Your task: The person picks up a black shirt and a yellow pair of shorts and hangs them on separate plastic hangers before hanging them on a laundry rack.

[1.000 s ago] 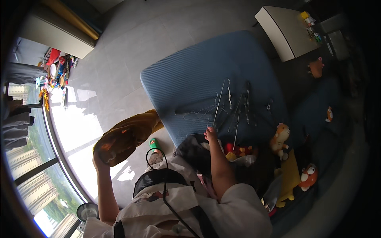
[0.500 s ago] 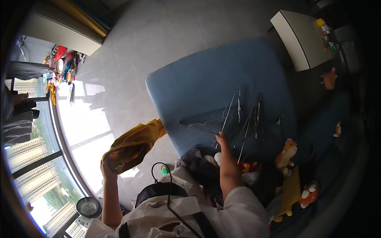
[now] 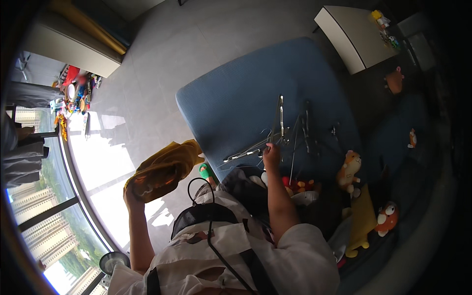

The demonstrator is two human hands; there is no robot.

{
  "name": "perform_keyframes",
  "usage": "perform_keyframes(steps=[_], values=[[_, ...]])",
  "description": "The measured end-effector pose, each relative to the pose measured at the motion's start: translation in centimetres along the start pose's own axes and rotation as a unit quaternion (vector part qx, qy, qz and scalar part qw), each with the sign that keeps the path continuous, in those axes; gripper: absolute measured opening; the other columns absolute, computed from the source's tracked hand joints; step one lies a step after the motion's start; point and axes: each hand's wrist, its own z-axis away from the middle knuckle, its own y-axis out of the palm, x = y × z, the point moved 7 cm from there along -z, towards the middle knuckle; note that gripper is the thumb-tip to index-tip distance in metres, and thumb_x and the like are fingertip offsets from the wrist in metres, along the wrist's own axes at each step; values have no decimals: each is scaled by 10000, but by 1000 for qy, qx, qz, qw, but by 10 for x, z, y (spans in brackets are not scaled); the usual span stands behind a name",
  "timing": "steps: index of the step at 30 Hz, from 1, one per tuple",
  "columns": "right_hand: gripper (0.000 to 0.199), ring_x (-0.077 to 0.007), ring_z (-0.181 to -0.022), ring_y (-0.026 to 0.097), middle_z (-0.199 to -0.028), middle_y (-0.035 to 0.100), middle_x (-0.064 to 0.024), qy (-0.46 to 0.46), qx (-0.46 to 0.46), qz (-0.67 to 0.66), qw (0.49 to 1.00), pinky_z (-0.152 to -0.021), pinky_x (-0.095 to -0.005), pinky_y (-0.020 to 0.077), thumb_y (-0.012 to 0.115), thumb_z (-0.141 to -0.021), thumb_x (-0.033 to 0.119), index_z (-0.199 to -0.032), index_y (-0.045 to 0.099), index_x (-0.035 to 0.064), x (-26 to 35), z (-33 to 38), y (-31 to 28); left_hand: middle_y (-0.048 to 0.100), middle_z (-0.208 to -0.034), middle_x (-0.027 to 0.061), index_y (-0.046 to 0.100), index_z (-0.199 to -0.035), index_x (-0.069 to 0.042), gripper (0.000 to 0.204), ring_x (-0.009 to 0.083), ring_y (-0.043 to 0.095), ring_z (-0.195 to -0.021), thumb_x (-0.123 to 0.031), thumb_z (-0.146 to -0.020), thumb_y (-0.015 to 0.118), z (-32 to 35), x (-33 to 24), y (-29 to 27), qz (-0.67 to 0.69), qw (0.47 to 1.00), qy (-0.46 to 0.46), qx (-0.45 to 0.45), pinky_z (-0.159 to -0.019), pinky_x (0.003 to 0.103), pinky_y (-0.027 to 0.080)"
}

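Observation:
My left hand (image 3: 133,195) is closed on a mustard-yellow garment (image 3: 172,160), which spreads away from it over the floor beside the blue cushioned seat (image 3: 236,83). The cloth hides part of the fingers. Over the seat, my right hand (image 3: 271,156) is closed around a thin metal clothes hanger (image 3: 241,155), whose shiny bars stick out to the left and upward from the fist. More metal hangers (image 3: 307,128) lie loosely bunched on the seat to the right of that hand. Where the held hanger ends among the others is hard to tell.
Plush toys (image 3: 350,169) and dark clothing (image 3: 241,183) line the near side of the seat. A green shoe (image 3: 205,171) shows near my legs. Toys (image 3: 78,93) are heaped by the window at left. A pale cabinet (image 3: 341,37) stands at far right.
My right hand has moved slightly up and left, and the hanger in it has turned, its bars now catching the light. The yellow garment stays in my left hand. The view has shifted a little.

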Motion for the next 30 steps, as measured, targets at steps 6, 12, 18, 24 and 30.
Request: perform_keyframes(steps=[6, 12, 18, 24, 30], values=[[281, -186, -650, 520, -761, 541, -64, 239, -23, -281, 929, -532, -330, 432, 549, -825, 281, -987, 490, 59, -29, 26, 27, 572, -966, 144, 521, -1017, 8, 224, 254, 564, -900, -110, -840, 449, -11, 5, -20, 9, 1000, -10, 7, -790, 360, 472], [314, -120, -374, 384, -564, 510, -11, 446, 181, -410, 774, -329, -239, 301, 426, -880, 372, -748, 528, 106, -62, 58, 78, 575, -963, 144, 526, -1008, 1, 212, 258, 569, -888, -102, -840, 446, -13, 9, -42, 40, 998, -29, -28, -784, 367, 478], [334, -190, -507, 581, -623, 622, -76, 261, 156, -108, 946, -476, -319, 438, 447, -862, 323, -856, 616, 35, -57, 22, 82, 573, -966, 150, 523, -1000, 8, 206, 263, 570, -899, -98, -844, 438, -9, 6, -56, 40, 998, -29, -31, -779, 369, 482], [326, -267, -626, 623, -671, 633, -118, 199, 179, -20, 963, -614, -388, 466, 412, -870, 284, -918, 618, 37, -11, 0, 70, 576, -995, 149, 530, -1019, 18, 242, 266, 562, -926, -121, -845, 434, -11, 10, -68, 49, 998, -25, -28, -817, 373, 463], [222, -301, -691, 604, -757, 622, -159, 100, 102, 13, 990, -631, -413, 459, 454, -854, 177, -882, 606, 18, -10, -10, 67, 572, -1023, 156, 523, -1044, 26, 269, 275, 556, -946, -133, -853, 421, -16, 13, -83, 45, 996, -32, -72, -842, 391, 453]])
